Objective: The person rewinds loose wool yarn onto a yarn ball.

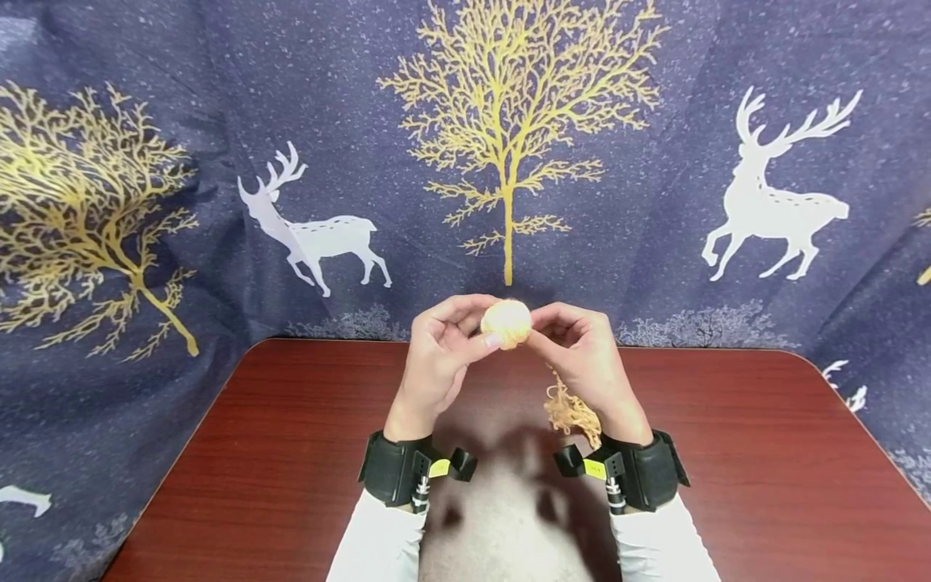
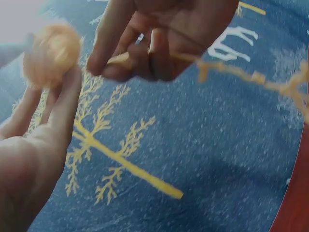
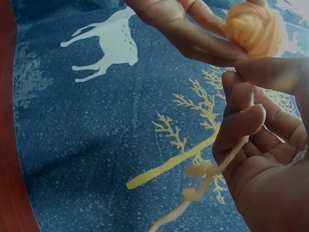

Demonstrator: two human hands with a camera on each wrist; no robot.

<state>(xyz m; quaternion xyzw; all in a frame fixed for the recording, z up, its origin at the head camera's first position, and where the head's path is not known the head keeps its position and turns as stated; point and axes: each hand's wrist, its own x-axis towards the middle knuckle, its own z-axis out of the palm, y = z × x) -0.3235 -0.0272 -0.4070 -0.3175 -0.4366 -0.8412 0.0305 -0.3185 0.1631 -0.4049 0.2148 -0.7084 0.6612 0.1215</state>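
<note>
A small round ball of yellow-orange yarn (image 1: pixel 507 322) is held up above the far part of the table. My left hand (image 1: pixel 445 352) grips it between thumb and fingers, also seen in the left wrist view, where the yarn ball (image 2: pixel 53 55) looks blurred. Close beside it, my right hand (image 1: pixel 582 352) pinches the yarn strand between thumb and curled fingers. From that hand the strand (image 3: pixel 212 171) trails down with small knots or kinks in it. A loose tangle of yarn (image 1: pixel 570 412) hangs or lies beneath the right hand; which one I cannot tell.
The reddish-brown table (image 1: pixel 305 453) spreads under both arms, with a bright glare patch (image 1: pixel 502 525) at the near middle. Behind it hangs a dark blue cloth (image 1: pixel 451 242) printed with gold trees and white deer. Black wrist straps (image 1: pixel 396 469) carry small cameras.
</note>
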